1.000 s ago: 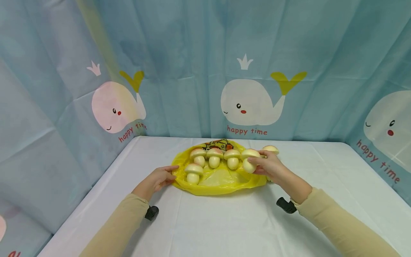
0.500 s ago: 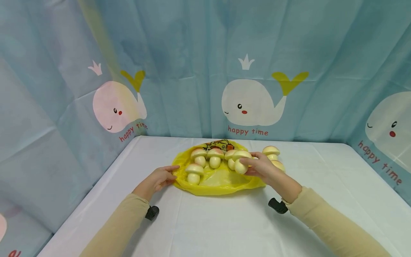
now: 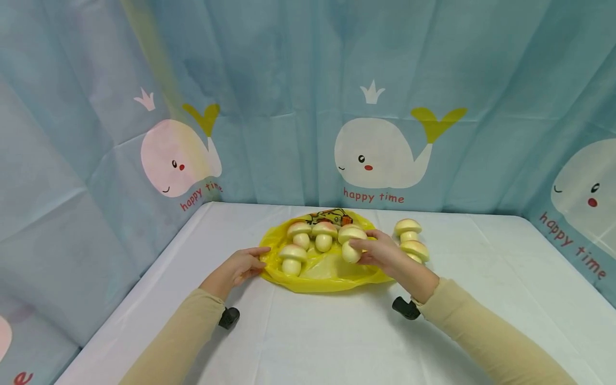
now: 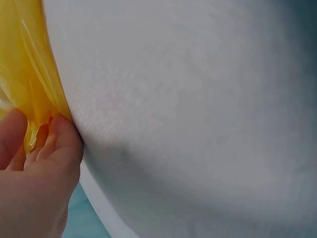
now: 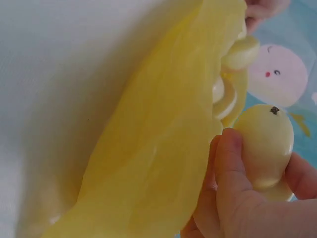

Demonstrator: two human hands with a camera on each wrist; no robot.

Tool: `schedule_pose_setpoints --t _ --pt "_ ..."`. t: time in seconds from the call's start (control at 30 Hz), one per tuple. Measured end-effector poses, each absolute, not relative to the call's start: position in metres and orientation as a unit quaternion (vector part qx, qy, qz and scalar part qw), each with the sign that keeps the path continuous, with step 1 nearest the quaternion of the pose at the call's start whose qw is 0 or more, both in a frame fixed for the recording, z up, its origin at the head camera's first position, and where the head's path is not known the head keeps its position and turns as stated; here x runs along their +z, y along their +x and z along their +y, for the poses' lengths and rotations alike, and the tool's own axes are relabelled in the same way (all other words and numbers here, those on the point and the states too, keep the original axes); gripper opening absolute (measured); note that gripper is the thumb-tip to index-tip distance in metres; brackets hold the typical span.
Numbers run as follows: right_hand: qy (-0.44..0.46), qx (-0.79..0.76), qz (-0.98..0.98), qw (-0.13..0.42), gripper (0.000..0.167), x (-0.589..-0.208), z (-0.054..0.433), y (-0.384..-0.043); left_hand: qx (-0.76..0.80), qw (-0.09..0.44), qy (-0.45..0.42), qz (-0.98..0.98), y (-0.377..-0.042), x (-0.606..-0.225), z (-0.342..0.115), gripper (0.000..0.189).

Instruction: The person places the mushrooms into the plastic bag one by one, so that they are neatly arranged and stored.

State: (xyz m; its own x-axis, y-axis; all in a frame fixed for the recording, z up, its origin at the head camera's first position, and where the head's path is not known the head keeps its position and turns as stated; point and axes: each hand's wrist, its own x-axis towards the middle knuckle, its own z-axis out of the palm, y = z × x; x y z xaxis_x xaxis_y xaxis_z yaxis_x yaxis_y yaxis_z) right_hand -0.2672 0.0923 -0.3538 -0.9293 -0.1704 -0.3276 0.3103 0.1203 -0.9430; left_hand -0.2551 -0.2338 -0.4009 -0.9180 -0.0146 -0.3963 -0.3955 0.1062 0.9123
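A yellow plastic bag [image 3: 320,278] lies spread on the table with several pale toy mushrooms in it. My right hand [image 3: 385,254] grips a toy mushroom [image 3: 351,252] by its stem, over the right part of the bag. Up close in the right wrist view, thumb and fingers hold the rounded stem [image 5: 265,144], which bears a small dark mark. At the bag's left edge, my left hand [image 3: 240,267] pinches the yellow film [image 4: 34,94] between thumb and fingers. Nearest that hand stands a toy mushroom [image 3: 291,259]; two others, one of them a reddish-capped mushroom [image 3: 324,235], stand behind.
Right of the bag, on the white table [image 3: 308,342], are two more mushrooms, a rear mushroom [image 3: 408,229] and a front mushroom [image 3: 415,250] partly behind my right hand. A blue curtain [image 3: 289,155] with whale prints hangs behind and beside the table.
My right hand has carried its mushroom leftward over the bag, covering the mushroom behind it. The two mushrooms at the right have come into fuller view. My left hand stays at the bag's edge.
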Motion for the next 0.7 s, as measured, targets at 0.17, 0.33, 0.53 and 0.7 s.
schedule_pose_setpoints --t 0.17,0.33,0.53,0.7 --pt "0.048 -0.653 0.733 0.184 0.07 -0.362 0.083 -0.266 0.653 0.146 -0.135 0.731 -0.255 -0.401 -0.234 0.053" --pt "0.048 -0.638 0.749 0.172 0.068 -0.37 0.074 -0.264 0.651 0.148 -0.133 0.733 -0.256 -0.402 -0.234 0.053" --pt "0.044 -0.613 0.772 0.163 0.065 -0.378 0.059 -0.262 0.653 0.15 -0.134 0.73 -0.256 -0.401 -0.235 0.053" --pt "0.047 -0.581 0.795 0.166 0.063 -0.386 0.046 -0.261 0.651 0.154 -0.133 0.731 -0.257 -0.401 -0.235 0.054"
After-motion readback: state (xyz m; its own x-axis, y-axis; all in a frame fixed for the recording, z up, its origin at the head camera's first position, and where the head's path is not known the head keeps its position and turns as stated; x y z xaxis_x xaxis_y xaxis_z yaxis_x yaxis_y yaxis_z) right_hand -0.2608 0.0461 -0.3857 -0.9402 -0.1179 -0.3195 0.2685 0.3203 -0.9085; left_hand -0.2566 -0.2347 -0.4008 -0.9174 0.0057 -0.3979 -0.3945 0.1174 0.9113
